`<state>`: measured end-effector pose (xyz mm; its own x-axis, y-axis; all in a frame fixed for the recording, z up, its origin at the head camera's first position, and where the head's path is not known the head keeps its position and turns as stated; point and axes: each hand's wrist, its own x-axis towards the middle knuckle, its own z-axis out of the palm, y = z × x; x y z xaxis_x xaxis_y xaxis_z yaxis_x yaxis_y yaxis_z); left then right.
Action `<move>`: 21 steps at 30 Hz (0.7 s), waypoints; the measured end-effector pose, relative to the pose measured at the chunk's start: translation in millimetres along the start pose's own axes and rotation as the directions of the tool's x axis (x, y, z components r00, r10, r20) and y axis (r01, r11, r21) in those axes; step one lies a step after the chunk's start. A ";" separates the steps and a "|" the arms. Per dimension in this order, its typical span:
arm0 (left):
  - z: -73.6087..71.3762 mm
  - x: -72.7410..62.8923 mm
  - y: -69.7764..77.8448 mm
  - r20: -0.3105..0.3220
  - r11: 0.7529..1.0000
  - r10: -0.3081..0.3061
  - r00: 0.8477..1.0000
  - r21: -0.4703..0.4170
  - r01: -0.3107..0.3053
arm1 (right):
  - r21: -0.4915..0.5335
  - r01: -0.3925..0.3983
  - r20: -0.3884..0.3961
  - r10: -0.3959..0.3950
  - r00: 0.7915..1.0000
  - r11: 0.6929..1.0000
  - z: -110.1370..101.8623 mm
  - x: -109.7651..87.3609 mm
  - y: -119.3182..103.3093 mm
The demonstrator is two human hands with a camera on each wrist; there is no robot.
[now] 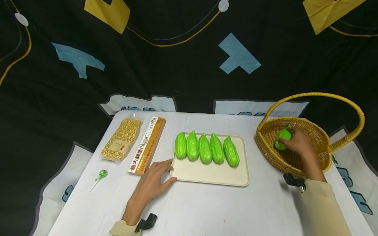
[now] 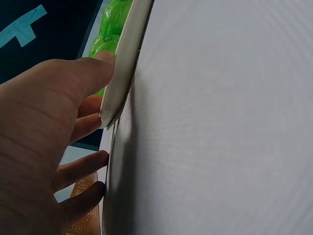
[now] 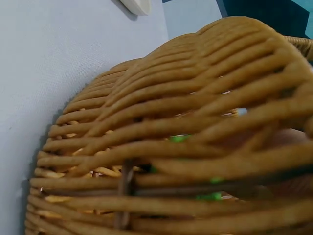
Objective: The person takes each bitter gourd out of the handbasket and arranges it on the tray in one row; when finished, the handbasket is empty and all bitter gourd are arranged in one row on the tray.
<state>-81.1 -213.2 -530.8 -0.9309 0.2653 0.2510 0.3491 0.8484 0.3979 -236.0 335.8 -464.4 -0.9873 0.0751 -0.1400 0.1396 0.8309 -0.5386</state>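
Observation:
My left hand (image 1: pixel 151 181) holds the near left corner of a cream tray (image 1: pixel 206 173), thumb and fingers on either side of it; the left wrist view shows the thumb (image 2: pixel 95 73) on the rim. A row of several glossy green bitter gourds (image 1: pixel 205 149) lies along the tray's far half. On the right, my right hand (image 1: pixel 299 141) reaches into a wicker basket (image 1: pixel 265 155) and holds a rounded green vegetable (image 1: pixel 283 139), partly covered by the fingers. Through the weave in the right wrist view, only bits of green show.
Left of the tray lie a pasta box (image 1: pixel 147 146), a bag of yellow corn kernels (image 1: pixel 122 139) and a green-wrapped lollipop (image 1: pixel 101 174). The basket's tall handle (image 1: pixel 313 94) arches over its opening. White cloth (image 1: pixel 206 209) covers the table, with a dark patterned curtain (image 1: pixel 177 82) behind.

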 end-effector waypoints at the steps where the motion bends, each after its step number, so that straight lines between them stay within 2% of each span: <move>1: 0.1 -0.1 -0.2 0.000 1.000 -0.001 1.000 0.000 0.001 | -0.003 0.007 0.004 -0.007 1.000 1.000 0.0 -0.6 0.7; 10: 1.0 0.3 -1.1 -0.013 1.000 0.008 1.000 -0.005 -0.008 | -0.002 0.050 0.045 -0.050 0.998 0.999 1.8 -6.1 0.3; 16: 1.4 0.1 -1.2 -0.011 1.000 0.007 1.000 -0.004 -0.007 | 0.034 0.074 0.010 -0.075 0.997 0.997 4.7 -11.9 -2.0; 21: 1.0 0.0 -0.7 -0.008 1.000 0.003 1.000 -0.008 -0.003 | 0.069 0.093 -0.037 -0.091 0.995 0.993 -0.6 -19.8 -7.8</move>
<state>-81.4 -213.3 -531.9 -0.9291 0.2641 0.2589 0.3525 0.8441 0.4041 -217.6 328.1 -456.9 -0.9980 0.0194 -0.0597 0.0517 0.7940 -0.6057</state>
